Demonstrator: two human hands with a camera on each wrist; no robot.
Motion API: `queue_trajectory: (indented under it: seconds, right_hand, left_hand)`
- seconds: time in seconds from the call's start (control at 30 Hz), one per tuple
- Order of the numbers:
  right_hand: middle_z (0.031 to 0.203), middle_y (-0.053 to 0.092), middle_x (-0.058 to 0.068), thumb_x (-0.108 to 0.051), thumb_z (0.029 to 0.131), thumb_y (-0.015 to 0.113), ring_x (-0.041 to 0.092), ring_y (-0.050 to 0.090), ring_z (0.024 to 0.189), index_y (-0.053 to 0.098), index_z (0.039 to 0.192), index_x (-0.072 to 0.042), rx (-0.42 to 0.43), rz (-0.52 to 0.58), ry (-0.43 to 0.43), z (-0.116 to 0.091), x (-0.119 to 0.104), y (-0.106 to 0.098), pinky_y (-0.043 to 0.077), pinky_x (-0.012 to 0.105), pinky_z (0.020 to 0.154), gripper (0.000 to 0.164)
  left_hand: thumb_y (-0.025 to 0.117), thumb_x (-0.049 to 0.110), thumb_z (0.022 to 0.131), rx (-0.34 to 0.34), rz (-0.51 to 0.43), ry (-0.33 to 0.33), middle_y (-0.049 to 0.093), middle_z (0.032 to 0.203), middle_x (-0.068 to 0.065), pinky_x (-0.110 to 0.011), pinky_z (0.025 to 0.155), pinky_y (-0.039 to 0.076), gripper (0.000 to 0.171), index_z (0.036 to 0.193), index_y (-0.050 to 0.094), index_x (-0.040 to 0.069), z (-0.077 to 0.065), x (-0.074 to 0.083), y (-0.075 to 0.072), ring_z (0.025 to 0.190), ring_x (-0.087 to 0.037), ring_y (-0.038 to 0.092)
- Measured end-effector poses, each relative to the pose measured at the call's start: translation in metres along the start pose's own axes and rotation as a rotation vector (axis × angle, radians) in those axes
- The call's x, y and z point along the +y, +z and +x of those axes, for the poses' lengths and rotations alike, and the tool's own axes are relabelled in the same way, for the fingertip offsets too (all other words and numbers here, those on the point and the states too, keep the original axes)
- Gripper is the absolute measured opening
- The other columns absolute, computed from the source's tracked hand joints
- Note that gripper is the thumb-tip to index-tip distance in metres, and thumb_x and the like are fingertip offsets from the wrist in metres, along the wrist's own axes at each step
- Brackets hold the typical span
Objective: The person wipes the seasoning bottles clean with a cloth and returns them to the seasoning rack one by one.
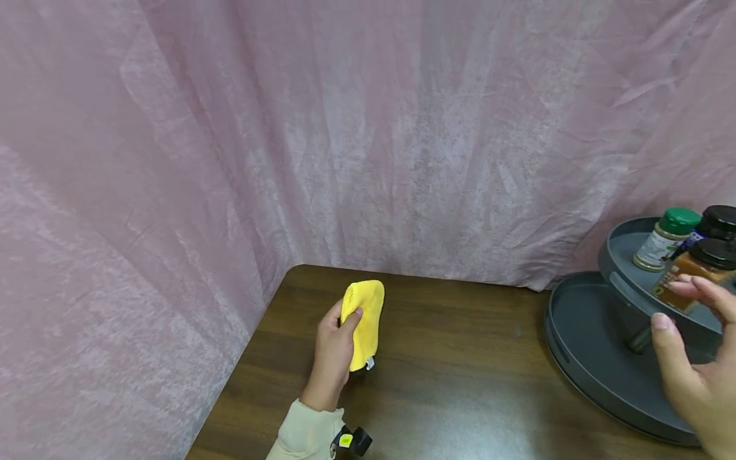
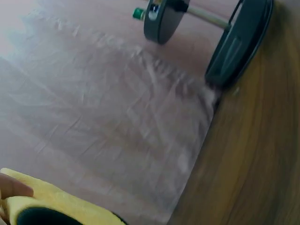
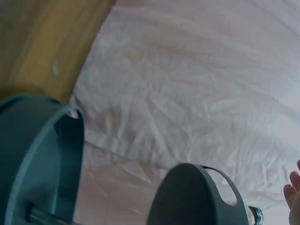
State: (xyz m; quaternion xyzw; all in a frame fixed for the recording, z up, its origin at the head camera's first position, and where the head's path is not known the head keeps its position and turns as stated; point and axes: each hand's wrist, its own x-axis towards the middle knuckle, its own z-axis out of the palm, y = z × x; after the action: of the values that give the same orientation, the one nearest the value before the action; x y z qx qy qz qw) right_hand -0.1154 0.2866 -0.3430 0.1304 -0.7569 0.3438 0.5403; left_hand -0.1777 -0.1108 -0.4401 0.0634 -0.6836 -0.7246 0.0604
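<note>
Over the left part of the table, my left hand (image 1: 330,358) grips a folded yellow cloth (image 1: 369,319), the thumb pressed on its face. The cloth's dark lining shows along its edge in the left wrist view. At the right, my right hand (image 1: 704,380) has its thumb and fingers spread apart with nothing between them. It is beside the upper tier (image 1: 623,259) of a dark grey two-tier turntable, its fingers overlapping a black-lidded spice jar (image 1: 710,255) in the head view. A green-capped spice bottle (image 1: 667,239) stands on that same tier.
The wide lower tier (image 1: 583,358) of the turntable rests on the brown wooden table (image 1: 460,358). Another black-lidded jar (image 1: 720,220) stands at the back of the upper tier. A pinkish curtain (image 1: 402,140) hangs behind the table and along its left side.
</note>
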Motion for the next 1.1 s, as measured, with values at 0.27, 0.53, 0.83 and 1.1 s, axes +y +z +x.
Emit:
queue_trajectory:
  seconds: [0.27, 0.53, 0.83, 1.1]
  right_hand:
    - [0.130, 0.062, -0.014, -0.039, 0.101, 0.059, -0.006, 0.046, 0.129, 0.056, 0.127, 0.016, -0.166, 0.028, 0.006, -0.031, -0.010, 0.011, 0.031, 0.012, 0.111, 0.061]
    - [0.116, 0.068, 0.008, -0.025, 0.099, 0.063, -0.001, 0.055, 0.123, 0.061, 0.121, 0.014, -0.237, 0.180, -0.026, -0.049, -0.011, 0.033, 0.037, 0.011, 0.106, 0.045]
    - [0.121, 0.063, 0.009, 0.007, 0.083, 0.069, -0.008, 0.047, 0.125, 0.061, 0.131, 0.003, -0.387, 0.075, 0.105, -0.075, 0.002, 0.052, 0.031, 0.005, 0.107, 0.049]
    - [0.133, 0.059, 0.011, -0.001, 0.090, 0.071, 0.025, 0.053, 0.122, 0.058, 0.137, -0.006, -0.593, 0.034, 0.146, -0.102, 0.001, 0.077, 0.021, 0.000, 0.108, 0.050]
  left_hand:
    - [0.066, 0.005, 0.093, -0.026, 0.319, 0.143, 0.068, 0.126, -0.005, -0.040, 0.092, 0.055, 0.033, 0.124, 0.072, 0.011, -0.001, -0.006, -0.001, 0.113, -0.025, 0.064]
    - [0.067, 0.007, 0.092, -0.207, 0.590, 0.198, 0.070, 0.122, 0.005, -0.035, 0.091, 0.053, 0.034, 0.125, 0.073, 0.017, -0.011, -0.015, 0.015, 0.111, -0.016, 0.065]
    - [0.067, 0.004, 0.093, -0.386, 0.807, 0.295, 0.067, 0.128, 0.002, -0.034, 0.093, 0.053, 0.036, 0.125, 0.072, 0.019, -0.015, -0.019, 0.020, 0.119, -0.020, 0.064]
    - [0.066, 0.003, 0.090, -0.620, 0.966, 0.328, 0.068, 0.124, 0.006, -0.030, 0.102, 0.050, 0.041, 0.125, 0.072, 0.022, -0.023, -0.029, 0.025, 0.120, -0.013, 0.061]
